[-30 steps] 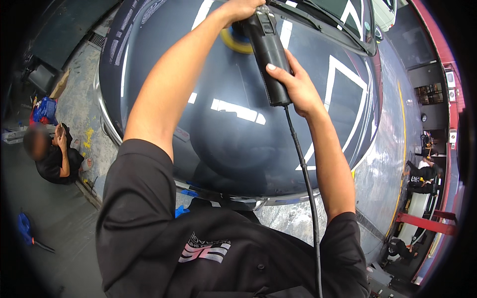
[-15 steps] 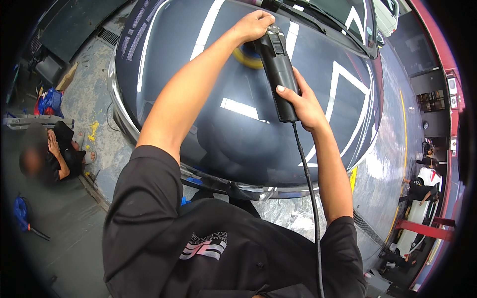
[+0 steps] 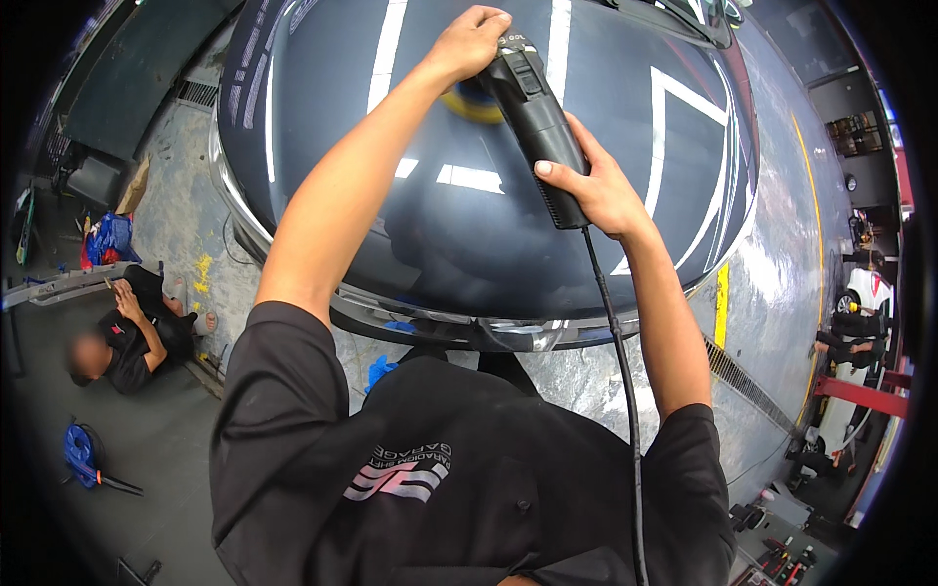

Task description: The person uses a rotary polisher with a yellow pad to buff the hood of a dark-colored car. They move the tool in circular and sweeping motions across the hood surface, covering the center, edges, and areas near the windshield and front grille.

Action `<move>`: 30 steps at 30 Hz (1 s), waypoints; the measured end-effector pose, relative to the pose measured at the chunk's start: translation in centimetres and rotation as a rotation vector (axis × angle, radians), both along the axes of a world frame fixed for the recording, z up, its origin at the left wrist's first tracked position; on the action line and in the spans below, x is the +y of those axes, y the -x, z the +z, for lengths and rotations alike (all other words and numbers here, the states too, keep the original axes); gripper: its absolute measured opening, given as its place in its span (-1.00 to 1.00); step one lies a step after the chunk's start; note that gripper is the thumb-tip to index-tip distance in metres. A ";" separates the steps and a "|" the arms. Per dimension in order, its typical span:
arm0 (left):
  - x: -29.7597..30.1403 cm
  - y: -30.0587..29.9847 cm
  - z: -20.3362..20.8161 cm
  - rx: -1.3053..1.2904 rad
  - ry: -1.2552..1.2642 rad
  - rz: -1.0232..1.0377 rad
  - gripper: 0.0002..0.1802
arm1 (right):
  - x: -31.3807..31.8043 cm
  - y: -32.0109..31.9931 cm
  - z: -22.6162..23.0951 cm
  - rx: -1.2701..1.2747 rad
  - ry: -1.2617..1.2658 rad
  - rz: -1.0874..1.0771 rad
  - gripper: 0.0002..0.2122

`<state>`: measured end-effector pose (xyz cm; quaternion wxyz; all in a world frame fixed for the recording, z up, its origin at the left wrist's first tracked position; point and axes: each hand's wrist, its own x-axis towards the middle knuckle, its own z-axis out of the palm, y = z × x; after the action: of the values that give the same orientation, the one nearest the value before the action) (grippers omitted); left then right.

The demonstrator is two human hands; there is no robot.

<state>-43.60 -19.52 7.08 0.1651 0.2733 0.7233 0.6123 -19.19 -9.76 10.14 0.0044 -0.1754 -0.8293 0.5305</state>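
A black corded car polisher (image 3: 531, 117) lies over the dark, glossy car hood (image 3: 430, 234). At its far end my left hand (image 3: 472, 42) is closed over the head of the machine. My right hand (image 3: 606, 186) wraps the rear of the body, thumb on top and fingers on its right side. Beneath the head shows part of a yellow polishing pad (image 3: 473, 105), blurred, on the hood's surface; the rest of the pad is hidden by the machine and my left hand. From the rear a black power cord (image 3: 616, 332) runs down over my shirt.
The chrome-edged front bumper (image 3: 489, 335) is close before my body. At left a person (image 3: 147, 337) sits on the floor, near a blue coiled hose (image 3: 82, 451). A floor drain (image 3: 747, 381) and a red lift arm (image 3: 865, 393) are at right, with people beyond.
The polisher and both hands appear slightly farther left in view, still gripping as before. The whole view has shifted, showing more floor at the lower left and less windshield.
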 end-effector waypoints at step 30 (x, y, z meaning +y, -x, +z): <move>-6.9 -7.1 -2.8 0.034 -0.162 0.096 -0.62 | -5.5 -6.5 -1.6 -0.022 0.015 0.037 -0.02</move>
<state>-36.53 -26.44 4.32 0.1006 0.2609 0.6863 0.6714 -12.73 -15.24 8.49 -0.0159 -0.1661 -0.8283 0.5349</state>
